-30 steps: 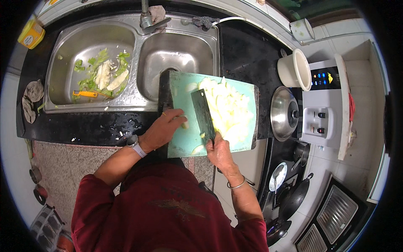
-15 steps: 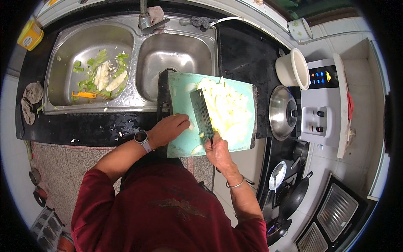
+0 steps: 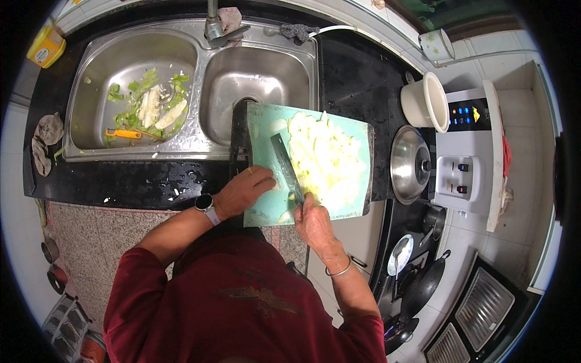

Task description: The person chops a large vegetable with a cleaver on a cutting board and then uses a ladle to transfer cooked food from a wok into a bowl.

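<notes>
A cleaver [image 3: 284, 165] with a dark blade is in my right hand [image 3: 314, 224], fingers wrapped round its handle. Its blade slants across a pale green cutting board [image 3: 261, 136], along the left side of a pile of pale green-white vegetable slices [image 3: 327, 160]. At the board's left edge rests my left hand [image 3: 247, 190], fingers curled. A small pale bit shows at its fingertips, but whether they grip anything is hidden. A few loose slices lie left of the blade and near the board's front edge.
The board overlaps the front of a double steel sink [image 3: 209, 112]. Peelings and an orange-handled peeler [image 3: 123, 133] lie in the left basin. To the right stand a cream bucket [image 3: 417, 104], a steel lid [image 3: 409, 163] and a black wok [image 3: 425, 284]. A dark rag [image 3: 48, 133] lies far left.
The cleaver's blade has turned, so it shows narrower than before. My right hand stays on the handle and my left hand keeps its place at the board's edge. The view has shifted slightly.
</notes>
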`<state>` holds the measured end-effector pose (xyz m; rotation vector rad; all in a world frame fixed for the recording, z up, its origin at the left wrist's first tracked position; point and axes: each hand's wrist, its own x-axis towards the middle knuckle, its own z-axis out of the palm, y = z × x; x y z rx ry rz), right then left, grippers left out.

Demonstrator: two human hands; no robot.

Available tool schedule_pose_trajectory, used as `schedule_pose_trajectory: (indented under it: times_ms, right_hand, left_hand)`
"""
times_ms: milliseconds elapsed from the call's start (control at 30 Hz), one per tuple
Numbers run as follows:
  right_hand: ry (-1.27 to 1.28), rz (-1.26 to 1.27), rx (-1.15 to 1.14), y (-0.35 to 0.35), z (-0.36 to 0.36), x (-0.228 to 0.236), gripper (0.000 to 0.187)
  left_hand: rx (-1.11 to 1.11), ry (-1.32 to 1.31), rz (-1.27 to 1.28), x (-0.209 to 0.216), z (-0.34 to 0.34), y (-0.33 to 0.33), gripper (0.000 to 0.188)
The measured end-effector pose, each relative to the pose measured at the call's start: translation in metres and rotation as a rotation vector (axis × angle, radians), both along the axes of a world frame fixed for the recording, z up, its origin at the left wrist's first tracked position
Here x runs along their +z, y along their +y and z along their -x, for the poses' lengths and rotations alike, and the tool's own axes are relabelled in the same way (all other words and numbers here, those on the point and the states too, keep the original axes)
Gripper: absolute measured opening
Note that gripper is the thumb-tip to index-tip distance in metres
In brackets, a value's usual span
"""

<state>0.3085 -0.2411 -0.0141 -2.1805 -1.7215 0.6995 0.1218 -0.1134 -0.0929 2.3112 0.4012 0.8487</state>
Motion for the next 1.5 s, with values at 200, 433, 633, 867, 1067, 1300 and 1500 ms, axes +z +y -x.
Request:
schedule_pose_trajectory:
  times_ms: [200, 433, 633, 867, 1067, 1300, 1500]
  right_hand:
    - [-0.073, -0.004, 0.026, 0.001, 0.004, 0.003, 0.016]
    - [-0.174, 0.064, 0.170, -0.003, 0.017, 0.039, 0.020]
    - [-0.215, 0.117, 0.163, -0.005, 0.020, 0.007, 0.020]
    - [-0.119, 0.014, 0.171, 0.000, 0.022, 0.018, 0.017]
    - [-0.140, 0.009, 0.139, 0.007, 0.026, 0.000, 0.017]
    - [-0.127, 0.101, 0.120, 0.002, 0.027, 0.004, 0.019]
    - [-0.101, 0.091, 0.120, 0.004, 0.026, 0.020, 0.022]
  left_hand:
    - [-0.014, 0.008, 0.038, -0.009, -0.004, -0.002, 0.029]
    - [0.014, 0.025, 0.035, -0.011, -0.006, -0.004, 0.033]
    - [0.023, -0.005, 0.043, -0.017, -0.010, -0.008, 0.032]
    - [0.059, -0.032, 0.064, -0.017, -0.009, -0.009, 0.027]
    - [0.004, -0.060, 0.085, -0.013, -0.009, -0.006, 0.026]
    - [0.029, -0.044, 0.063, -0.017, -0.009, -0.005, 0.025]
    - [0.021, -0.018, 0.086, -0.018, -0.007, -0.007, 0.026]
